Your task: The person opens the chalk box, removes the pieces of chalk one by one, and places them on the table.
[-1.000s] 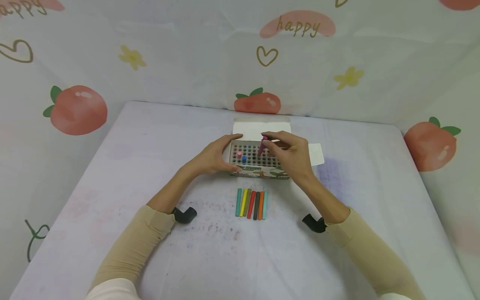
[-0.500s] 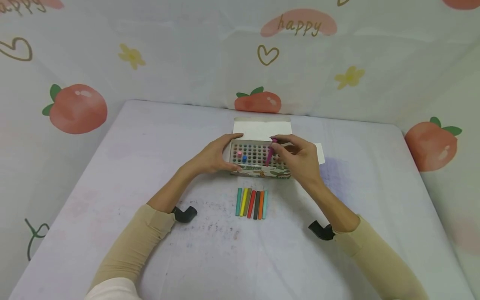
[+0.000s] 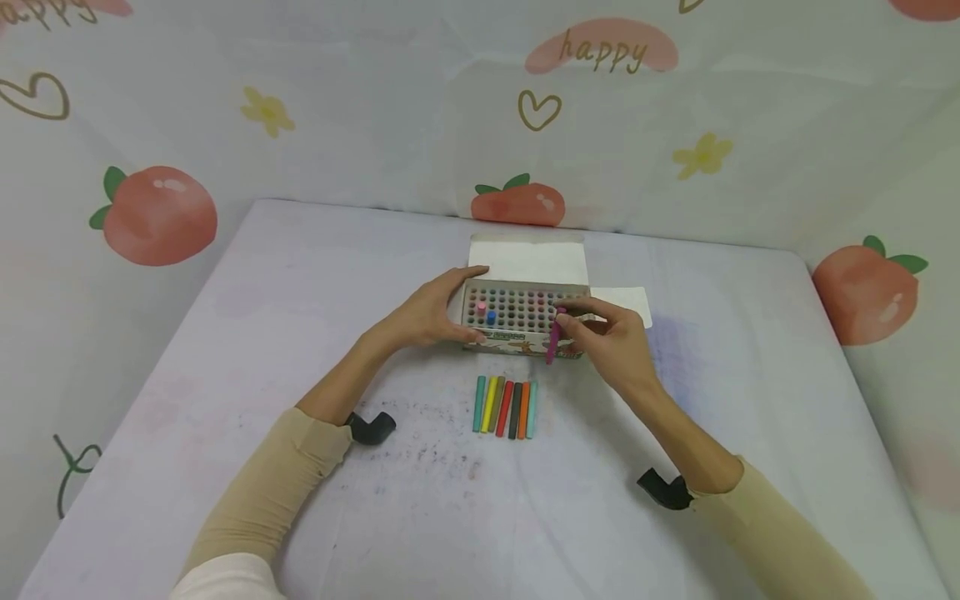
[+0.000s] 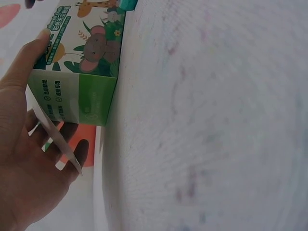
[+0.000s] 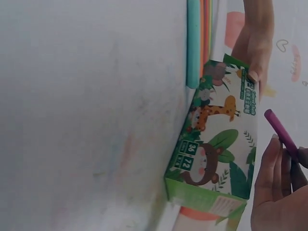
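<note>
My right hand [image 3: 618,343] pinches a magenta chalk stick [image 3: 553,342] between thumb and fingers, its lower end in front of the chalk box's front wall in the head view. In the right wrist view the chalk stick [image 5: 280,131] stands apart from the box [image 5: 216,139]. The chalk box [image 3: 504,343] is open, with rows of holes inside. A pink chalk [image 3: 482,307] and a blue chalk [image 3: 491,317] rise above the other holes at its left. My left hand [image 3: 423,315] holds the box's left end, thumb on the front [image 4: 21,62], fingers behind a side flap.
Several chalk sticks, among them a red one [image 3: 505,408], lie side by side on the white tablecloth [image 3: 420,517] before the box. The box's lid [image 3: 528,258] is folded back, and a side flap [image 3: 626,305] sticks out right. A patterned cloth wall stands behind.
My right hand has moved right and toward me, bringing the magenta chalk from over the holes to in front of the box's front edge. The left hand stays on the box.
</note>
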Available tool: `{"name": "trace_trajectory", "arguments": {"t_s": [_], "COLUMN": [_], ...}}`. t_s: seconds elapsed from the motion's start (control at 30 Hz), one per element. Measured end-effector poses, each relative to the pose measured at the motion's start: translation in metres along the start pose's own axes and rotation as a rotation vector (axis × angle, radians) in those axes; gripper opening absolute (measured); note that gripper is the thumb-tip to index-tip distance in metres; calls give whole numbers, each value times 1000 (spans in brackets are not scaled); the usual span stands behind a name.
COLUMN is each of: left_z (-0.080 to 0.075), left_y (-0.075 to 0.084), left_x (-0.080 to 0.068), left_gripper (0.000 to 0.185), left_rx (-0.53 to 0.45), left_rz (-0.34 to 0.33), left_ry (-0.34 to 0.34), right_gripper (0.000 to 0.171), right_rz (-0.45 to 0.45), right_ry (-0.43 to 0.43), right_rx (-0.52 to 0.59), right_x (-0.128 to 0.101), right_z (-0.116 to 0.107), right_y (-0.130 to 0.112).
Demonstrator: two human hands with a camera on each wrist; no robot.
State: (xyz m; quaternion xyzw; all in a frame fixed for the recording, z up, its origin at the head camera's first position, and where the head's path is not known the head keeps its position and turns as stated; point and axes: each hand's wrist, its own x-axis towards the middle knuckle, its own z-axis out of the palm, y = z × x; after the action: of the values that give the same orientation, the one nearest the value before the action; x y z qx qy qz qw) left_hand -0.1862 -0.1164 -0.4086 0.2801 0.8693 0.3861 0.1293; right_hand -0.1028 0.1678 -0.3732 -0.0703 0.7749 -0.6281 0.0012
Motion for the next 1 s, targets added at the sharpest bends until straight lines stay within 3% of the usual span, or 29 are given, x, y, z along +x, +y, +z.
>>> {"name": "trace_trajectory", "arguments": {"t_s": [0.33,0.63,1.0], "left_z": [1,1,0], "left_y": [-2,-2,-2], "left_x": [2,3,3], "left_gripper": [108,109,110], "left_rx": [21,20,23], "left_rz": [1,4,3], "left_ry": [5,-12,-8], "right_gripper": [30,29,27], "right_rz": [106,117,174], "right_ry": [-59,-101,-162], "right_rx": [-30,-74,-33], "right_x": [-17,-30,-38], "right_z": [-6,-4,1], "right_y": [13,22,31]}}
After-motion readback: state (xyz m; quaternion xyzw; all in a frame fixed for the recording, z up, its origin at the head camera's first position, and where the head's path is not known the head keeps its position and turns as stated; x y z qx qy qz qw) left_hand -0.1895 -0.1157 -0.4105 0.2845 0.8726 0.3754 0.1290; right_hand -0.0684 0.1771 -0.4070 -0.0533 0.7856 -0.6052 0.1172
